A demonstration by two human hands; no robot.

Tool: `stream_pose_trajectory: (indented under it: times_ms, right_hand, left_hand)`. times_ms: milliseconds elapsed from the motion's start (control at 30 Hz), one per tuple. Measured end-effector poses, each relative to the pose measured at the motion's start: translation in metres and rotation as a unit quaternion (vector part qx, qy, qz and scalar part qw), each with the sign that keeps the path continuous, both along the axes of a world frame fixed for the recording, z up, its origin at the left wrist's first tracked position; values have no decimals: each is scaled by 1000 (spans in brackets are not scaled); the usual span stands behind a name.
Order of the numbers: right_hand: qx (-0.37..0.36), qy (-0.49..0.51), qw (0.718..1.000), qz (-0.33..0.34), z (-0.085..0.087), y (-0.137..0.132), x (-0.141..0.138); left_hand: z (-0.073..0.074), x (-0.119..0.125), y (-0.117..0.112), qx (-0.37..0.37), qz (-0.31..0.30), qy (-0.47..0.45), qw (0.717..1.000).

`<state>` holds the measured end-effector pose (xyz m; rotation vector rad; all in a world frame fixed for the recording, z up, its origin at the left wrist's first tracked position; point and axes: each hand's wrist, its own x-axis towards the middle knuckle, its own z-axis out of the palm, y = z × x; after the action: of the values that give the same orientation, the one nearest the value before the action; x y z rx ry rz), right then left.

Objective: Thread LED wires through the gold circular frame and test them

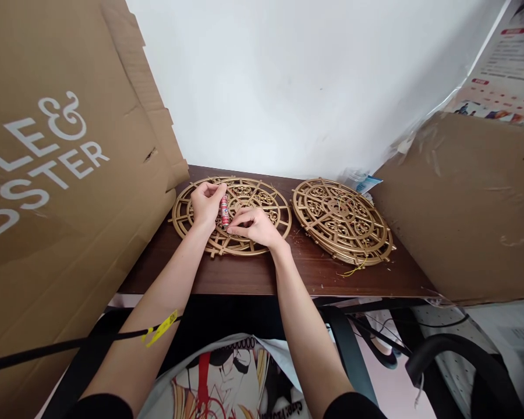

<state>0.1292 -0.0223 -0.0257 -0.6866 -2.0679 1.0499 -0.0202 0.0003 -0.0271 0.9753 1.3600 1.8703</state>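
Note:
A small red printed cylinder that looks like a battery (225, 212) stands out against a round gold openwork disc (262, 251) on the dark wooden table. At its far end, the thumb and fingertips of my left hand (206, 202) are pinched together on it. My right hand (255, 226) has its thumb and forefinger closed at the near end, touching it. Both hands are over the left part of the disc and hide some of its scrollwork. I cannot tell whether the battery rests on the disc or is held just above it.
To the right lies a stack of similar gold discs (343, 218) with a yellow tie (355, 271). Large cardboard boxes flank the table (253, 283) at left (70, 174) and right (471, 215). A white wall (279, 87) rises behind. A black cable (61, 347) with a yellow tag crosses my left forearm.

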Motion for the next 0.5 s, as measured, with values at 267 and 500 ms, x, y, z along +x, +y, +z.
stream_pose_trajectory:
  times_ms: [267,500]
  right_hand:
    - [-10,5,1000,-19,-1,0,-1]
    - [-16,5,1000,-25,0,-1,-2]
  left_hand:
    - [-3,0,3,8,20,19,1000]
    - [-9,-1,7,27,42,55,997]
